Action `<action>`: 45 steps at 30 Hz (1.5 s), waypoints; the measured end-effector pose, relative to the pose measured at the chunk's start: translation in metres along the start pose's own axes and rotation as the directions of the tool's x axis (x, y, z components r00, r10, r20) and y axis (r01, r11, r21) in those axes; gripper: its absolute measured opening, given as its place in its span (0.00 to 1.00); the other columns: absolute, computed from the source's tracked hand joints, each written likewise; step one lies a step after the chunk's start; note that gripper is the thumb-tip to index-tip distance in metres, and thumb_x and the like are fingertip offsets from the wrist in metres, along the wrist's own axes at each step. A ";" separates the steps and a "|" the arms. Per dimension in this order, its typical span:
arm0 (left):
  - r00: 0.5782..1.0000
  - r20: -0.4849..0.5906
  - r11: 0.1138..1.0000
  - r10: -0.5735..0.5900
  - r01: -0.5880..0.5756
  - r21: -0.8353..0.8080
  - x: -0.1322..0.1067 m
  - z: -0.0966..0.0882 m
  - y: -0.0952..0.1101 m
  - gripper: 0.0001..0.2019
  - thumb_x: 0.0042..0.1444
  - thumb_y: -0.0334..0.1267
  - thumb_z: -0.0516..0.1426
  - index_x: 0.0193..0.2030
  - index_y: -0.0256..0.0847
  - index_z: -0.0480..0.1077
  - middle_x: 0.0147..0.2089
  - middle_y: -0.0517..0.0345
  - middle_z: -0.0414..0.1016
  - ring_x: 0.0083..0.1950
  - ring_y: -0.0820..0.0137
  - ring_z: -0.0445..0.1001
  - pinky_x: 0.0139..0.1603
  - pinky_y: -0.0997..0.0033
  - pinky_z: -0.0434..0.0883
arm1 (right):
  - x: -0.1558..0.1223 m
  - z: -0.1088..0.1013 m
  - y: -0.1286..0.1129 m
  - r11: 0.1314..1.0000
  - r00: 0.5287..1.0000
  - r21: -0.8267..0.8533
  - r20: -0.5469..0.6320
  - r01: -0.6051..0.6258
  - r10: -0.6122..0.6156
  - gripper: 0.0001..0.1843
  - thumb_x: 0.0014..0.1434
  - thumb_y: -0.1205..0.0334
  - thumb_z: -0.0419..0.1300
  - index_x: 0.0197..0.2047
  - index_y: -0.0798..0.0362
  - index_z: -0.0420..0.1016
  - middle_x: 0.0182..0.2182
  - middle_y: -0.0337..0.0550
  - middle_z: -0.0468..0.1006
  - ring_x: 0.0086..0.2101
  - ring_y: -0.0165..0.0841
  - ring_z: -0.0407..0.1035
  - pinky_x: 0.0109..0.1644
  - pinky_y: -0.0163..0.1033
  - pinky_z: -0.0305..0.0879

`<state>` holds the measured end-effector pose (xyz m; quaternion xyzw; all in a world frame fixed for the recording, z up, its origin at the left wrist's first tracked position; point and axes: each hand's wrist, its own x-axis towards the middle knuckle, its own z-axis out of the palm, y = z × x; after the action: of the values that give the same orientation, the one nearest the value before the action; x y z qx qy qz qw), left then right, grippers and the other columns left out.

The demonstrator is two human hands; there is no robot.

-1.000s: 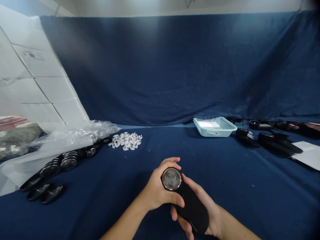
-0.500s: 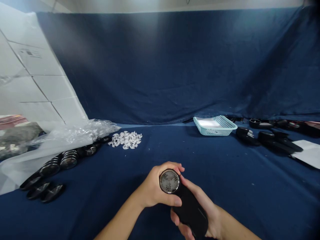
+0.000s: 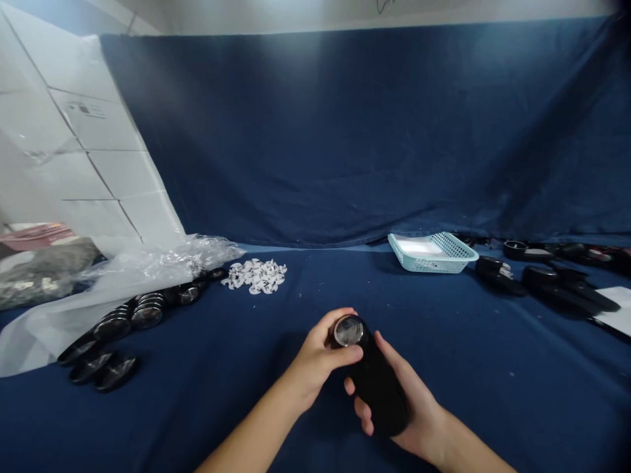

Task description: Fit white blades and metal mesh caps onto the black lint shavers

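- The black lint shaver (image 3: 377, 387) is held above the desk (image 3: 468, 355), its long axis running from near right to far left, mesh head uppermost.
- The left hand (image 3: 315, 358) is curled around the head.
- The right hand (image 3: 419, 414) cradles the body, fingers wrapped.

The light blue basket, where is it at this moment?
In the head view, the light blue basket stands on the blue cloth at the right rear, just left of a row of black devices.

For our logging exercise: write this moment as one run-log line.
left hand: gripping mesh cap | right hand: cradling black lint shaver | nearby: blue basket, round caps
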<state>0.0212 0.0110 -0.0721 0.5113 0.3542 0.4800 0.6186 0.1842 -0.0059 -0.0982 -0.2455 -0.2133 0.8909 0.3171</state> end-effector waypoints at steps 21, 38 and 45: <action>0.989 -0.129 0.997 -0.074 0.073 -0.012 0.002 -0.002 -0.001 0.24 0.55 0.37 0.59 0.60 0.47 0.64 0.54 0.51 0.70 0.53 0.60 0.70 0.52 0.61 0.67 | -0.006 0.007 -0.003 0.967 0.983 -0.196 -0.049 0.164 -0.177 0.23 0.65 0.53 0.49 0.55 0.60 0.68 0.49 0.55 0.75 0.42 0.44 0.74 0.45 0.47 0.67; 0.990 -0.131 0.976 -0.056 0.082 0.201 -0.004 0.007 0.006 0.20 0.57 0.51 0.57 0.55 0.48 0.66 0.52 0.55 0.70 0.41 0.68 0.71 0.27 0.78 0.63 | -0.008 0.013 0.004 0.880 0.965 -0.421 -0.037 0.220 -0.259 0.29 0.56 0.59 0.62 0.59 0.54 0.59 0.45 0.51 0.74 0.38 0.41 0.74 0.43 0.53 0.71; 0.992 -0.124 0.966 -0.013 0.045 0.254 -0.004 0.007 0.005 0.18 0.57 0.50 0.58 0.52 0.47 0.67 0.49 0.56 0.71 0.42 0.67 0.72 0.32 0.75 0.66 | -0.008 0.008 0.007 0.862 0.967 -0.453 0.002 0.229 -0.255 0.29 0.58 0.57 0.63 0.59 0.53 0.59 0.40 0.47 0.73 0.41 0.41 0.73 0.44 0.52 0.72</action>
<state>0.0252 0.0057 -0.0655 0.5516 0.4578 0.4513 0.5314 0.1818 -0.0179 -0.0937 -0.3090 -0.4333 0.7630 0.3669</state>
